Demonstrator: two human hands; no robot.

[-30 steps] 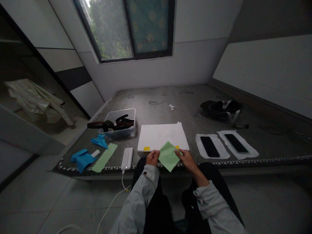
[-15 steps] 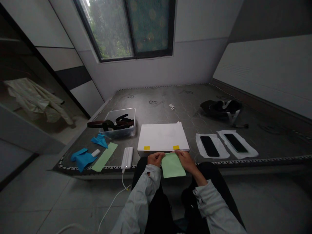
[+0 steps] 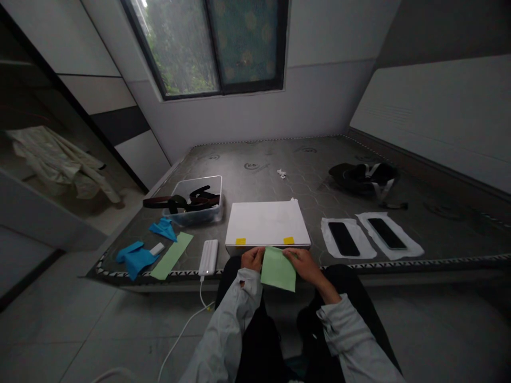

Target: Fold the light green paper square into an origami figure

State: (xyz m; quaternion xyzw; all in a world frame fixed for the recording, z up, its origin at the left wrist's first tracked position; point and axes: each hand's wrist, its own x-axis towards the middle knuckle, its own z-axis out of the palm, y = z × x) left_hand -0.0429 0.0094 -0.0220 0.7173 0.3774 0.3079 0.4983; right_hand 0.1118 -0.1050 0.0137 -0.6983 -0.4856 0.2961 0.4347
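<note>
Green sheet (image 3: 278, 269) is what we have in hand, held above our lap w/ its top edge right at the mattress's front edge. Our L hand (image 3: 253, 259) and R hand (image 3: 307, 266) are apart, one each side, both clamped on the sheet's upper part; prob. a two-handed pinch to keep it flat, lower edge hanging free, slightly tilted.

Just past the front edge sits a white board (image 3: 266, 223), w/ yellow tape tabs (image 3: 240, 241) along its near side, likely there to mark or fix something. Toward the L, near the same edge: white power bank (image 3: 208, 257) w/ its cable (image 3: 181, 332) running off to the floor, a long green strip (image 3: 171, 256), blue gloves (image 3: 134, 259).

Further back by the L edge, a clear plastic tub (image 3: 199, 217) holds dark belts (image 3: 175, 202), one end over the rim. On the R, two black slabs (image 3: 343, 239) lie side by side on white backing sheets (image 3: 403, 249), prob. kept apart for that reason. Toward the back R corner, a black bag (image 3: 359, 175) w/ white straps.
</note>
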